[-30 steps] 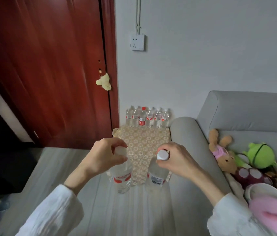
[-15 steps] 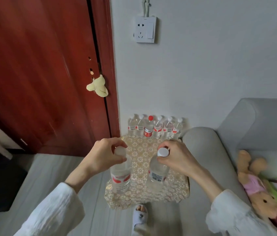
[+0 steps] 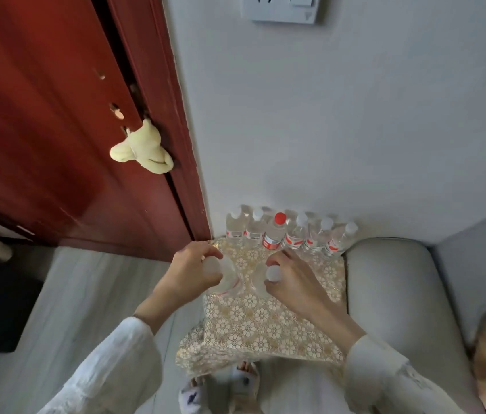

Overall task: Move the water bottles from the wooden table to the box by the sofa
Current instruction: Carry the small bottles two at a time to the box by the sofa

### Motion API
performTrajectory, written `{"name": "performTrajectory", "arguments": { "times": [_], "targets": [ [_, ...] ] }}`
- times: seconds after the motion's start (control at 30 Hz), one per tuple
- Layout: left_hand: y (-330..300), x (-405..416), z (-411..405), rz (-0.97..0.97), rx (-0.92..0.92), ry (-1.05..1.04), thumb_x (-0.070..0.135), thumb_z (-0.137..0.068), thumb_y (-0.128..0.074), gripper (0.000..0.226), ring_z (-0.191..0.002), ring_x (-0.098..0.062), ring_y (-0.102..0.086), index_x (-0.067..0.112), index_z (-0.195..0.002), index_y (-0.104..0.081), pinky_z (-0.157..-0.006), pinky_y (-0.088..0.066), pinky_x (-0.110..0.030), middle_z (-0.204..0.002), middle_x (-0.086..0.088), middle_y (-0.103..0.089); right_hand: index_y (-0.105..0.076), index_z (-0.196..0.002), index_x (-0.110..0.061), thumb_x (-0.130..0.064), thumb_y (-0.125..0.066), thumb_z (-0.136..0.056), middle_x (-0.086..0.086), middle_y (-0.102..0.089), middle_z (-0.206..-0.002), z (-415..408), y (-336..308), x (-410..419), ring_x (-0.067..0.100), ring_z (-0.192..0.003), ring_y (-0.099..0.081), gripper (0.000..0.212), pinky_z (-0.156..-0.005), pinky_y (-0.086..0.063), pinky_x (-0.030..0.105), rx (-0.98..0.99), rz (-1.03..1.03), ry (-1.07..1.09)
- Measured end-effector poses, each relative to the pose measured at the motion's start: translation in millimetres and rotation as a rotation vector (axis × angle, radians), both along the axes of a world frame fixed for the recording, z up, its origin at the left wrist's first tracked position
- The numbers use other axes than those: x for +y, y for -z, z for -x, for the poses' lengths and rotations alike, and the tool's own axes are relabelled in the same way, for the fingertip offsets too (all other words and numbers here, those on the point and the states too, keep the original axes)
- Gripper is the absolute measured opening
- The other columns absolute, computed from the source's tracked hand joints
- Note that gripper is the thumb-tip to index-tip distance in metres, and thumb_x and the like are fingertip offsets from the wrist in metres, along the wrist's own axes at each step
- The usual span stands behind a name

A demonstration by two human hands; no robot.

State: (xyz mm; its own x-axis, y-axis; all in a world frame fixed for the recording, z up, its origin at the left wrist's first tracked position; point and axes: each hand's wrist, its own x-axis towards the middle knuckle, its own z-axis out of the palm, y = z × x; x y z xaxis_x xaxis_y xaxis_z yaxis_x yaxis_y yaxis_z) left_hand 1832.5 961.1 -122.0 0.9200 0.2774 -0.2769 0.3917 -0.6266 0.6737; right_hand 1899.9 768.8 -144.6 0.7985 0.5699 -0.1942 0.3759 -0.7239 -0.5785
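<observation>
Left hand point(image 3: 195, 271) and right hand point(image 3: 291, 277), each with fingers curled round the neck of an upright bottle: left bottle point(image 3: 225, 274), right bottle point(image 3: 261, 279), both over the patterned cloth point(image 3: 265, 321) that covers the box; whether their bases touch it cannot be told. The right bottle's white cap point(image 3: 272, 274) shows between thumb and fingers. Judged full: clear thin-walled plastic, fairly heavy, yielding to a squeeze and smooth, so the stiffer neck under the cap is the surer hold. Behind, six bottles point(image 3: 289, 236) stand in a row against the wall point(image 3: 325, 130), one with a red cap point(image 3: 280, 217). Labels are red and white; no writing is legible. Right, the sofa arm point(image 3: 391, 294).
</observation>
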Motion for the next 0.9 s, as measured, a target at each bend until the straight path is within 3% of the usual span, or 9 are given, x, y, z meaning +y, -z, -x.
{"name": "performTrajectory", "arguments": {
  "times": [0.07, 0.13, 0.27, 0.53, 0.63, 0.9],
  "targets": [
    [22.6, 5.4, -23.3, 0.015, 0.042, 0.011, 0.006, -0.07, -0.063, 0.031, -0.085, -0.009, -0.047, 0.016, -0.1, -0.064, -0.068, -0.035, -0.013, -0.093, 0.006, -0.052, -0.054, -0.103, -0.008, -0.01, -0.064, -0.078, 0.004, -0.051, -0.11, -18.2, 22.1, 9.5, 0.02, -0.088, -0.054, 0.027, -0.078, -0.046, 0.026, 0.034, 0.019, 0.017],
    [47.2, 9.3, -43.4, 0.02, 0.089, 0.04, 0.003, -0.071, -0.061, 0.03, -0.082, -0.009, -0.047, 0.013, -0.1, -0.064, -0.062, -0.033, -0.008, -0.09, 0.006, -0.052, -0.052, -0.105, -0.007, -0.008, -0.06, -0.079, 0.007, -0.05, -0.112, -32.2, 46.5, 17.7, 0.021, -0.091, -0.052, 0.027, -0.077, -0.041, 0.025, 0.069, 0.044, 0.016],
    [100.2, 17.4, -73.6, 0.012, 0.172, 0.086, 0.001, -0.072, -0.061, 0.03, -0.098, -0.02, -0.051, 0.01, -0.1, -0.063, -0.08, -0.038, -0.022, -0.107, -0.007, -0.058, -0.051, -0.11, -0.008, -0.004, -0.053, -0.08, 0.007, -0.049, -0.117, -55.2, 92.3, 30.7, 0.012, -0.093, -0.039, 0.03, -0.08, -0.03, 0.02, 0.15, 0.059, 0.033],
    [171.0, 28.8, -114.6, -0.032, 0.187, 0.111, 0.002, -0.072, -0.064, 0.03, -0.106, -0.023, -0.051, 0.012, -0.1, -0.062, -0.086, -0.035, -0.024, -0.111, -0.008, -0.058, -0.052, -0.108, -0.007, 0.004, -0.049, -0.078, 0.011, -0.05, -0.116, -95.2, 147.3, 57.8, 0.013, -0.097, -0.038, 0.031, -0.084, -0.03, 0.019, 0.143, 0.044, 0.11],
    [181.5, 29.5, -128.8, -0.029, 0.165, 0.113, 0.003, -0.071, -0.064, 0.03, -0.11, -0.025, -0.049, 0.013, -0.099, -0.062, -0.091, -0.036, -0.029, -0.112, -0.009, -0.059, -0.052, -0.108, -0.005, 0.005, -0.047, -0.079, 0.014, -0.05, -0.117, -106.5, 156.2, 66.3, 0.022, -0.102, -0.045, 0.031, -0.082, -0.03, 0.019, 0.089, 0.049, 0.117],
    [187.5, 26.5, -145.5, -0.027, 0.122, 0.118, 0.004, -0.075, -0.064, 0.033, -0.115, -0.025, -0.044, 0.014, -0.106, -0.062, -0.082, -0.018, -0.012, -0.12, -0.01, -0.053, -0.052, -0.111, -0.007, 0.005, -0.048, -0.078, 0.014, -0.046, -0.121, -121.7, 162.8, 73.9, 0.026, -0.108, -0.043, 0.036, -0.084, -0.033, 0.022, 0.055, 0.038, 0.104]
  ]
}}
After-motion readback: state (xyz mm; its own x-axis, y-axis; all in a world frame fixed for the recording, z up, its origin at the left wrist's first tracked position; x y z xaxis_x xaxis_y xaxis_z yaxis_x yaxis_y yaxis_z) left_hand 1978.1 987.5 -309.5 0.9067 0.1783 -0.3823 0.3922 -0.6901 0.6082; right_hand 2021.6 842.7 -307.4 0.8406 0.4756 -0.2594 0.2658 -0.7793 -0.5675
